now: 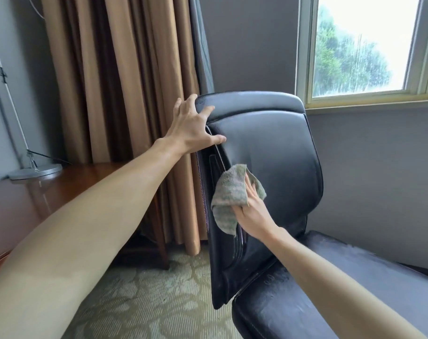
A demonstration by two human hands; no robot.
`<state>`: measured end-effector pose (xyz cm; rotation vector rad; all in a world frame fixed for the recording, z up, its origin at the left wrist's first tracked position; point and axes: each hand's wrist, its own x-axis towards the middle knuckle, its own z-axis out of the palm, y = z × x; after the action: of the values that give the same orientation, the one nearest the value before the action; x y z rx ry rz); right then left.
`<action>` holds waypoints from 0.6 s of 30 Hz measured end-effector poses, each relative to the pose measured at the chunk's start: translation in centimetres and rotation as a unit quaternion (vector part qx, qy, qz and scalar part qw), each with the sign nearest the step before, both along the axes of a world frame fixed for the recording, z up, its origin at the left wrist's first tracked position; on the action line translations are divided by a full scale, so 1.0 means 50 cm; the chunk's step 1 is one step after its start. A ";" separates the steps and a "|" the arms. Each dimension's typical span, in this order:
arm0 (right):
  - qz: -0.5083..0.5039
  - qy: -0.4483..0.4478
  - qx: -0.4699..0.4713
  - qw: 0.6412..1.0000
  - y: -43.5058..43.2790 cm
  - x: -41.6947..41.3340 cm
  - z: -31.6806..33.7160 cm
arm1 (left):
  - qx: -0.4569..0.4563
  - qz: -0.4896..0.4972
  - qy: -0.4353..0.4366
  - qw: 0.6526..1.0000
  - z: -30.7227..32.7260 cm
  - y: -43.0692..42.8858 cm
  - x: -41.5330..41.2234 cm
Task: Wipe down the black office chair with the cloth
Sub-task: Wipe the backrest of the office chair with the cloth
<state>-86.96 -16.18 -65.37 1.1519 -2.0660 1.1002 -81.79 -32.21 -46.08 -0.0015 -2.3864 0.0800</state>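
The black leather office chair (276, 148) stands in the middle, its backrest upright and its worn seat at the lower right. My left hand (192, 126) grips the upper left edge of the backrest, thumb on the front, fingers spread over the top corner. My right hand (253, 209) presses a crumpled grey-green cloth (229, 192) against the left side of the backrest, about halfway down. The fingers lie on the cloth and part of it hangs loose below the hand.
Brown curtains (125, 77) hang behind the chair on the left. A wooden desk (25, 206) with a lamp base (34, 171) stands at the left. A window (362, 45) sits at the upper right above a grey wall. Patterned carpet (147, 297) covers the floor.
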 end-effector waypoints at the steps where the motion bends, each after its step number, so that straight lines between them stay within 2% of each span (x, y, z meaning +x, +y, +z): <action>1: -0.002 -0.009 0.009 1.000 0.006 0.006 -0.014 | -0.005 0.004 0.001 1.000 -0.001 0.002 -0.003; 4: -0.008 -0.026 0.038 0.999 0.010 0.002 0.012 | -0.022 0.016 0.000 1.000 0.002 0.004 -0.010; 8: -0.031 -0.041 0.038 0.998 -0.024 -0.015 0.127 | -0.049 0.018 0.016 0.999 -0.001 -0.007 -0.024; 10: -0.031 -0.040 0.037 0.998 -0.038 -0.024 0.144 | -0.053 0.018 0.027 0.998 -0.006 -0.010 -0.032; 13: -0.033 -0.035 0.005 0.999 -0.038 -0.021 0.095 | -0.053 0.025 0.047 0.997 -0.019 -0.010 -0.041; 18: -0.030 -0.084 -0.002 0.996 -0.002 0.021 -0.036 | -0.040 0.017 0.065 0.997 -0.079 -0.010 -0.034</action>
<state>-85.92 -16.28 -67.18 1.0182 -2.2090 1.2093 -83.47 -32.72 -50.04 0.0051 -2.2520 0.1864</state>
